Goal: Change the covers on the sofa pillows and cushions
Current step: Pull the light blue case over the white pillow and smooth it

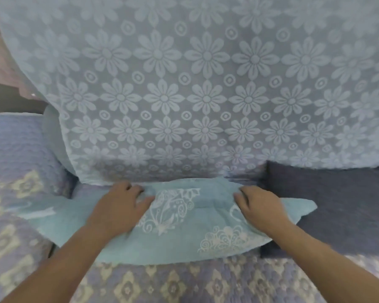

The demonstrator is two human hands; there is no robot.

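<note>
A light teal pillow with white embroidered motifs lies flat on the sofa seat, in front of the back cushion. My left hand grips its far edge on the left, fingers curled into the fabric. My right hand grips the same far edge on the right, fingers curled over it. A dark blue-grey cushion lies on the seat to the right, its left part under the teal pillow's corner.
A pale blue cover with a daisy pattern drapes the sofa back and fills the upper view. A lilac quilted throw with cream motifs covers the seat and the left armrest.
</note>
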